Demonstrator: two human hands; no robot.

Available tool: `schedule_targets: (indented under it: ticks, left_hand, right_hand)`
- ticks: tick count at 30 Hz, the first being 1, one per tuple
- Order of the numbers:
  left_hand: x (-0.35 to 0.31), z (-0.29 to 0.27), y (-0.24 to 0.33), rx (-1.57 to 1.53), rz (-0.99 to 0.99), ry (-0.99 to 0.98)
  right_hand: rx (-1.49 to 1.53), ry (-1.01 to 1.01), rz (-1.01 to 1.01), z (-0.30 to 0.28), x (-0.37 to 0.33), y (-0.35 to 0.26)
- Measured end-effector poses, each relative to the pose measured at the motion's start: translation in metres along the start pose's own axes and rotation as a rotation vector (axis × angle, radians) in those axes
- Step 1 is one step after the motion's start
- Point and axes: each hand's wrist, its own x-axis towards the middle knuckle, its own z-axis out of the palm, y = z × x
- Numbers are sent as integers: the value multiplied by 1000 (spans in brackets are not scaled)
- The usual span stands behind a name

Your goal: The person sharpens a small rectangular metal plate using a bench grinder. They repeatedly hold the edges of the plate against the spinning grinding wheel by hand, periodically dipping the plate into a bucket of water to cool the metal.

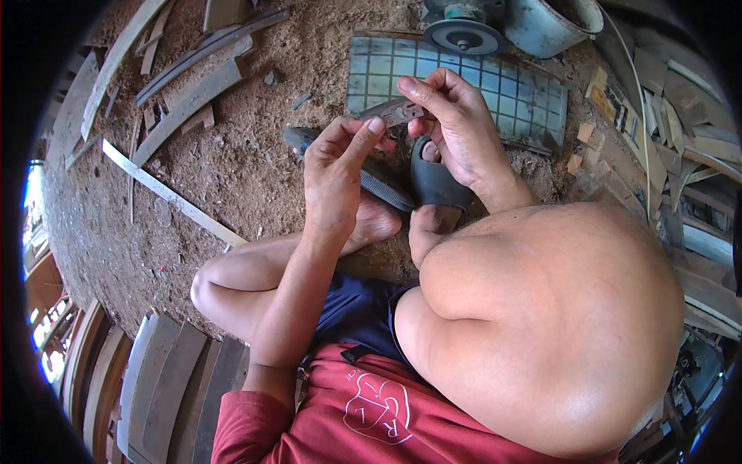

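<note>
Pinching left hand (pixel 335 161): narrow, on the strip's left end.
Flat dark-brown strip (pixel 396 114), material unclear: between both hands; I judge a weak pinch could drop it.
Right hand (pixel 461 120): pinching its right end; uneven pull could twist it.

Around me the floor (pixel 100 232) is thick with brown sawdust (pixel 232 139). Curved wooden boards (pixel 170 383) stand in a row at my near left, timber offcuts (pixel 707 147) heap up on my right, and bright daylight (pixel 34 205) glares in at my far left edge of sight.
</note>
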Motion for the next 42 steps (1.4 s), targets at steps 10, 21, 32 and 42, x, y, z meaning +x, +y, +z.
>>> schedule_targets:
  ticks: [10,21,32,42]
  left_hand:
    - [0,-3,-3,-55,-27,4]
    - [1,-3,-2,-58,-50,25]
    - [1,10,-8,-16,54,-2]
    - [0,11,-9,68,92,-19]
  right_hand:
    - [-28,-4,6,0,-1,0]
    - [-35,-4,11,0,1,2]
    - [-69,24,71,10,-1,4]
    - [-114,-37,50,8,0,12]
